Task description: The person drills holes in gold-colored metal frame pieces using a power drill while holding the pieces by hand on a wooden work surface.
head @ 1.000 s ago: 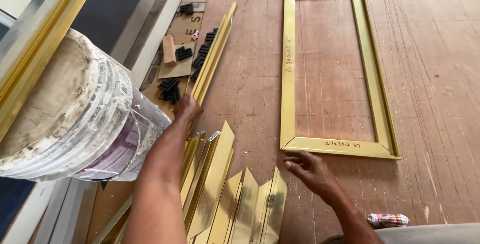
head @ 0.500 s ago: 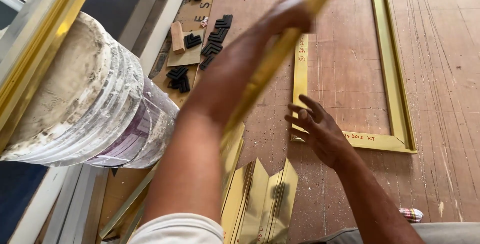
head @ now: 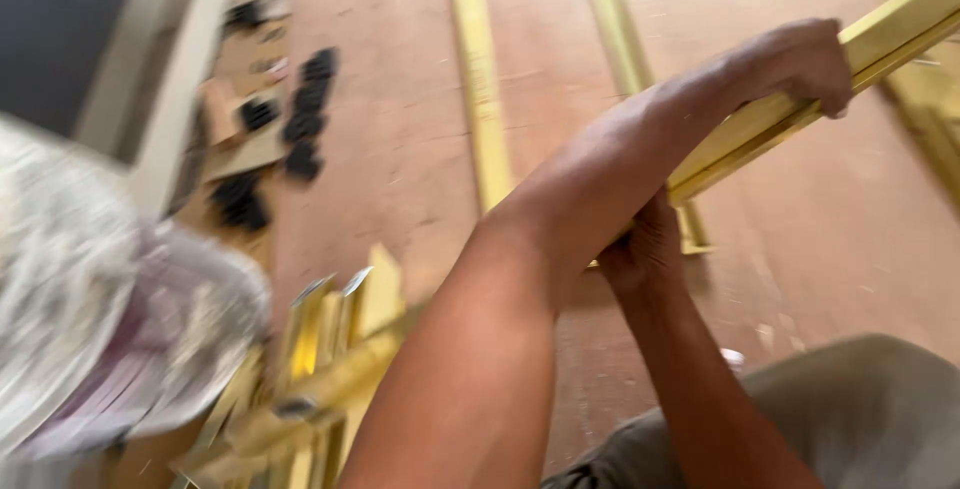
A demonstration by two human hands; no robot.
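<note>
The left hand [head: 800, 59] is clenched around a long gold strip [head: 850, 69], held above the wooden floor [head: 400, 149], its long axis slanting from lower left up to the right edge. The right hand [head: 645, 249] grasps the strip's lower end, beside the gold frame [head: 480, 99].

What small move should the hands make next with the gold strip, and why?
Probably lower the strip flat onto the board beside the frame. Both the left hand and right hand grip it, tilted in the air.
</note>
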